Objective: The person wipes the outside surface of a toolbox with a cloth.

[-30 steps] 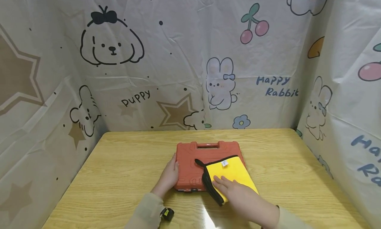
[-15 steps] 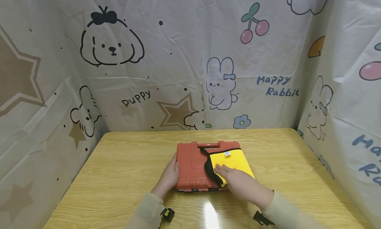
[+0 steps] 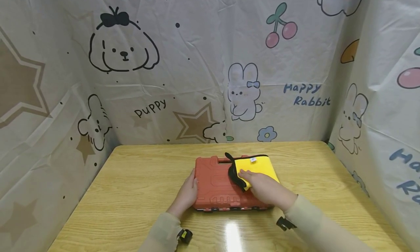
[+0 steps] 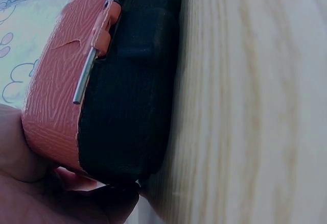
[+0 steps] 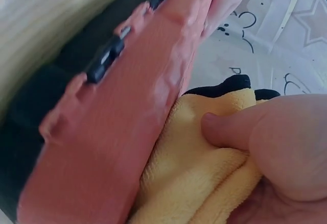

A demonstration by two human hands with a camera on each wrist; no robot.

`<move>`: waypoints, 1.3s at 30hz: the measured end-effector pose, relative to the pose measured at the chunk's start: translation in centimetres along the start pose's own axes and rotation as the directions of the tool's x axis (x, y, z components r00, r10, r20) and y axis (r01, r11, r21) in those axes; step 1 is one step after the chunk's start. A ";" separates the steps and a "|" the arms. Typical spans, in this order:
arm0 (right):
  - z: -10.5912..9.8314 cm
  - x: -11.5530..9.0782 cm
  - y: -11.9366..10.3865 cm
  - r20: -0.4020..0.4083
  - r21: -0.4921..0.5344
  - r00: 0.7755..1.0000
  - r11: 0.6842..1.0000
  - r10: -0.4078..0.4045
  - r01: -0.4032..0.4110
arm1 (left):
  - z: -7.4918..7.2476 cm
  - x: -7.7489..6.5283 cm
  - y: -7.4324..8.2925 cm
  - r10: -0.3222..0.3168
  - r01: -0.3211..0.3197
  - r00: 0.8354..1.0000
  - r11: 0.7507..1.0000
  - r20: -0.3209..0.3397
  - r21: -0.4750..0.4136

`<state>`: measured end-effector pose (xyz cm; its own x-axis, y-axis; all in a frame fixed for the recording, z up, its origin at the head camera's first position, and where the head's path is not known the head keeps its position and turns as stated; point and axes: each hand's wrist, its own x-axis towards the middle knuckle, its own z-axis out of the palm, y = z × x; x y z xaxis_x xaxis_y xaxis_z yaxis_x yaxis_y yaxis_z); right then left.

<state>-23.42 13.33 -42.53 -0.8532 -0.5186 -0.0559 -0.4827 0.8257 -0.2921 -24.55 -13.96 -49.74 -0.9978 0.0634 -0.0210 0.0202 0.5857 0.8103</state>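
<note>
One left hand (image 3: 187,192), one right hand (image 3: 266,188) (two altogether), one case (image 3: 213,182), one cloth (image 3: 259,166) and one table (image 3: 144,179).

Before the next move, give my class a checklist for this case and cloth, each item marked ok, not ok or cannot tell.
1. Red case lying flat on the table: ok.
2. Left hand against the case's left side: ok.
3. Right hand on the yellow cloth: ok.
4. Handle free of cloth: not ok, partly covered.
5. Metal pin with its end tucked in: not ok, it juts out.
6. Handle side fastened: cannot tell, that face is hidden.
</note>
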 end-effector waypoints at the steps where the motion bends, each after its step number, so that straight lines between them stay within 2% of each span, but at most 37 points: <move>1: 0.0 0.2 0.1 0.000 0.002 1.000 1.000 0.006 -0.006 | 0.0 0.0 0.0 0.002 -0.002 1.000 1.000 -0.003 0.007; 7: -0.1 1.7 1.0 -0.012 0.010 0.999 0.999 0.046 -0.046 | 0.0 0.0 0.0 0.015 -0.015 1.000 1.000 -0.009 0.014; 14: -0.6 3.0 1.9 -0.025 0.007 0.999 0.999 0.041 -0.041 | -0.1 -0.2 0.2 0.034 -0.034 0.999 0.999 -0.020 0.012; 35: -1.8 6.0 3.8 -0.015 -0.011 0.995 0.995 0.098 -0.098 | 0.1 0.1 -0.1 0.000 0.000 1.000 1.000 -0.016 0.008; 39: -1.7 6.4 4.0 -0.018 0.004 0.993 0.993 0.117 -0.117 | 0.1 0.1 -0.1 0.012 -0.011 1.000 1.000 -0.021 0.015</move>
<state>-31.11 13.71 -42.41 -0.9072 -0.4145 -0.0725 -0.3790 0.8796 -0.2874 -24.61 -13.99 -49.89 -0.9986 0.0532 0.0008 0.0324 0.5971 0.8015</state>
